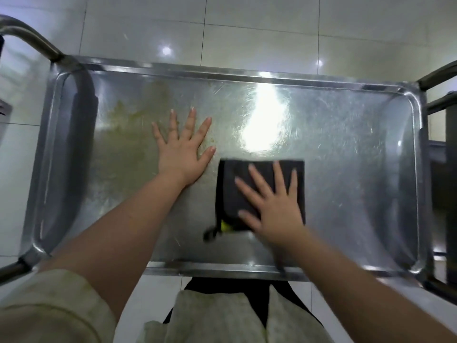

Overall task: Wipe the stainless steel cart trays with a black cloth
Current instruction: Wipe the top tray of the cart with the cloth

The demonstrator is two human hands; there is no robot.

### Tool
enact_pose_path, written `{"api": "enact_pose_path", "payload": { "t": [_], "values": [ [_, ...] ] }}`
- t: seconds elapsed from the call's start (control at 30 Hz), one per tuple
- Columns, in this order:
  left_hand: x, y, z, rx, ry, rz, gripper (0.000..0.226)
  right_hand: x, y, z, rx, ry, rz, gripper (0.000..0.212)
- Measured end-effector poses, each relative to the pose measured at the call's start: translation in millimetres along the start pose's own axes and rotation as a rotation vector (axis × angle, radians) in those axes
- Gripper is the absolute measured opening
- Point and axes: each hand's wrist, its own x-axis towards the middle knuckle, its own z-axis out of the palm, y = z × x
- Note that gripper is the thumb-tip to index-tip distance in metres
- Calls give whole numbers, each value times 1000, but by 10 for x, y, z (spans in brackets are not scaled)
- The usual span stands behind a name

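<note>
The top stainless steel tray of the cart fills the view, scratched and shiny, with a yellowish-green smear on its left half. A folded black cloth lies flat near the tray's front middle, a small loop and a yellow tag at its near left corner. My right hand presses flat on the cloth with fingers spread and straight. My left hand rests flat on the bare steel just left of the cloth, fingers spread, at the edge of the smear.
The cart's tubular handle curves up at the far left, and frame bars stand at the right end. White tiled floor lies beyond the cart. A bright lamp glare sits on the tray's middle.
</note>
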Motion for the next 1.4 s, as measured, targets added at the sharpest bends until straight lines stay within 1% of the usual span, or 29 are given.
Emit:
{"api": "enact_pose_path", "payload": {
  "t": [0.07,0.1,0.13,0.2,0.23,0.3,0.4,0.47,0.53,0.63,0.73,0.83,0.9,0.93,1.0,1.07,1.13,1.2,1.3,1.4],
  "values": [
    [-11,6,-13,5,-7,-4,67,-628,-257,176,-1,-36,-107,71],
    [-16,12,-23,9,-11,-6,67,-805,-321,217,-6,-51,-153,70],
    [-19,15,-34,11,-17,-6,67,-848,-331,224,0,-62,-189,68],
    [-16,10,-58,1,-36,2,66,-589,-251,154,0,-43,-207,66],
    [-14,-5,-73,-15,-41,13,65,-334,-190,82,-15,-21,-176,65],
    [-32,-74,-108,-80,-29,28,62,329,-43,-75,-24,19,-16,65],
    [-145,-289,-125,-123,52,-27,57,1349,157,-365,28,0,218,66],
    [-250,-482,-94,-76,69,-78,57,1788,242,-499,59,-42,297,66],
    [-343,-666,-62,-47,57,-102,60,1920,240,-537,66,-62,325,67],
    [-380,-785,-22,-49,26,-120,60,1575,40,-400,-10,-46,231,69],
    [-348,-772,-6,-31,10,-137,61,742,-387,-118,-46,-18,70,69],
    [-346,-776,-5,-40,12,-125,61,-205,-839,169,-24,-69,-130,69],
    [-353,-776,-10,-55,20,-124,58,-453,-911,238,-28,-101,-219,68],
    [-357,-773,-13,-64,25,-126,57,-388,-877,215,-24,-94,-229,67],
    [-356,-759,-20,-72,35,-128,56,15,-747,85,-44,-48,-162,66],
    [-352,-752,-23,-67,38,-130,56,636,-546,-89,-39,-15,-4,66],
    [-350,-756,-10,-48,41,-123,56,1311,-324,-284,-22,-18,136,66],
    [-349,-767,13,-32,40,-113,56,1838,-219,-432,-1,-49,217,65],
    [-356,-790,52,-33,53,-125,57,2169,-377,-459,11,-63,275,65],
    [-358,-809,54,-54,45,-125,58,2087,-483,-420,-4,-31,248,65]
  ]
}}
